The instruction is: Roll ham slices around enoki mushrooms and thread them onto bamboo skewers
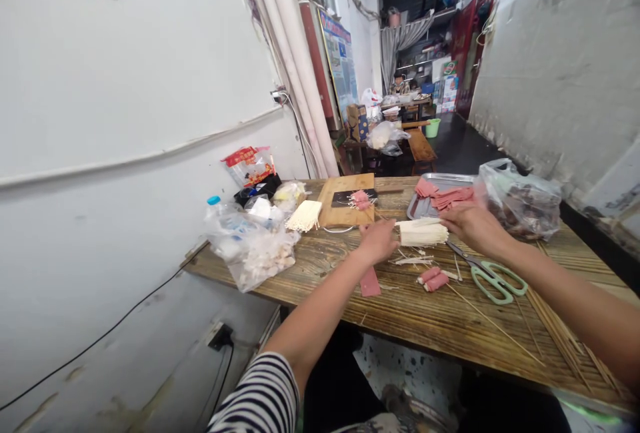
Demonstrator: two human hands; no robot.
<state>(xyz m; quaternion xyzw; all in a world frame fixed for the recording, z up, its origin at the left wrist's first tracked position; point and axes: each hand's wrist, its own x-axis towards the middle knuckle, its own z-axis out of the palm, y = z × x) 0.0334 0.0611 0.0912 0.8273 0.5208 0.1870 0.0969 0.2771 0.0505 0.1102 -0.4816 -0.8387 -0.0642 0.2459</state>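
Both my hands hold one white bundle of enoki mushrooms [423, 233] lying on the wooden table [440, 326]. My left hand [377, 241] grips its left end with curled fingers. My right hand [473, 225] closes over its right end. Below the bundle lie a flat pink meat slice [370, 282], two rolled meat pieces [433, 279] and loose mushroom strands [413, 260]. Green-handled scissors [493, 278] rest just right of them, under my right wrist.
A metal tray [420, 206] with pink meat slices [450, 196] stands behind my hands. A cutting board [345, 209] carries finished rolls [360, 199], with another mushroom block [304, 215] beside it. Plastic bags [250, 246] sit at left, a dark-filled bag [523, 203] at right. Bamboo skewers [560, 339] lie along the right.
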